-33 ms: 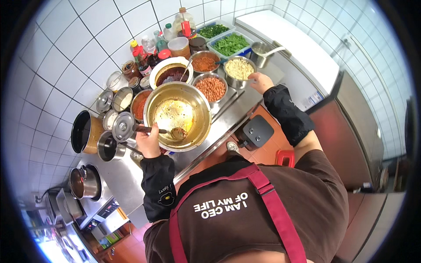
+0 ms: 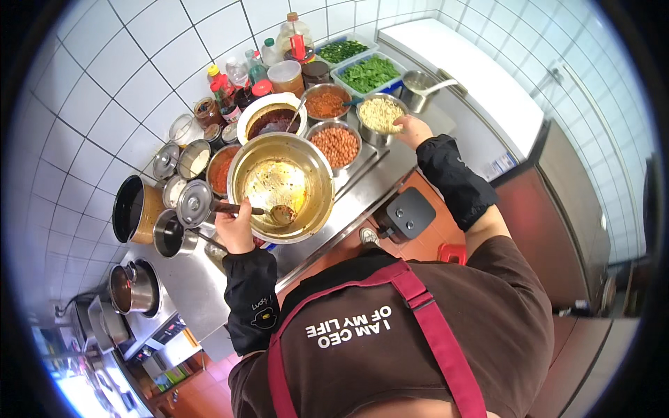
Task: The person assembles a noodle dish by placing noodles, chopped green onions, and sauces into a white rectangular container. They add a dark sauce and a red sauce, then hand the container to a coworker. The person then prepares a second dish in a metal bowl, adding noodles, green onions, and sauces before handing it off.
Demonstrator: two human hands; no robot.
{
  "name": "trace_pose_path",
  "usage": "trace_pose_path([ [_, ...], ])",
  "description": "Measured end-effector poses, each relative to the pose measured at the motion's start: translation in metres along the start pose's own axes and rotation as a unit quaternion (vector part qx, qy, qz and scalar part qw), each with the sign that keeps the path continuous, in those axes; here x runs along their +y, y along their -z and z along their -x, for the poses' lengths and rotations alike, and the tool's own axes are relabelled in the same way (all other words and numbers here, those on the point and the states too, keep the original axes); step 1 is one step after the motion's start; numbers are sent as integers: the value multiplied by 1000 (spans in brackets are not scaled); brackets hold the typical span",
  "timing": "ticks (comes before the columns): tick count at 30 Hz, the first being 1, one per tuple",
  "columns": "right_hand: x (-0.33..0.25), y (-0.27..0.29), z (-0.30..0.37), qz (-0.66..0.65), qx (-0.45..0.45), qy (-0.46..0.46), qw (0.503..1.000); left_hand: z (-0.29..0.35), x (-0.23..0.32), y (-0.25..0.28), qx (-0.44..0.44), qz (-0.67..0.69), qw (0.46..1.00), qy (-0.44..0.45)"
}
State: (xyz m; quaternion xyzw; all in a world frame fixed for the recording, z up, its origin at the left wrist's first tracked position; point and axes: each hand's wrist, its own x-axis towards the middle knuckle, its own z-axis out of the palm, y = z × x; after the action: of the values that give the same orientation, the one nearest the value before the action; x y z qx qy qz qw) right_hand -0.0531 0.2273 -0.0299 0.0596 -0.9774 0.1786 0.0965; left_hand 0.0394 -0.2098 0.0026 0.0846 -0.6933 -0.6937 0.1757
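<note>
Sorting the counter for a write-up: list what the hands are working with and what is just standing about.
In use:
left hand holding ladle
large steel mixing bowl
right hand at bowl of pale bits

Standing about:
peanut bowl
trays of greens
sauce bottles
black pot

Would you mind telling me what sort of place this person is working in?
Most likely a commercial kitchen or food stall: a stainless steel counter against white tiled walls, crowded with metal bowls of toppings such as peanuts and trays of chopped greens.
</note>
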Motion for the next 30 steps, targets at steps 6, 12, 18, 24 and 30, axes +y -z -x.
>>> trace_pose_path([
  [6, 38, -19, -85, 43, -174, -5, 984, -5, 7, -72, 88, -20, 996, 9],
  [12, 73, -53, -107, 0, -222, 121, 968, -20, 22, -136, 116, -43, 992, 29],
  [18, 64, 3, -104, -176, -132, 115, 969, -37, 19, -177, 114, -20, 993, 28],
  [24, 36, 41, -96, -306, 34, 68, 949, -50, 12, -200, 87, -7, 996, 20],
  [30, 63, -11, -87, -162, 21, 160, 974, -53, 11, -208, 67, -26, 997, 9],
])
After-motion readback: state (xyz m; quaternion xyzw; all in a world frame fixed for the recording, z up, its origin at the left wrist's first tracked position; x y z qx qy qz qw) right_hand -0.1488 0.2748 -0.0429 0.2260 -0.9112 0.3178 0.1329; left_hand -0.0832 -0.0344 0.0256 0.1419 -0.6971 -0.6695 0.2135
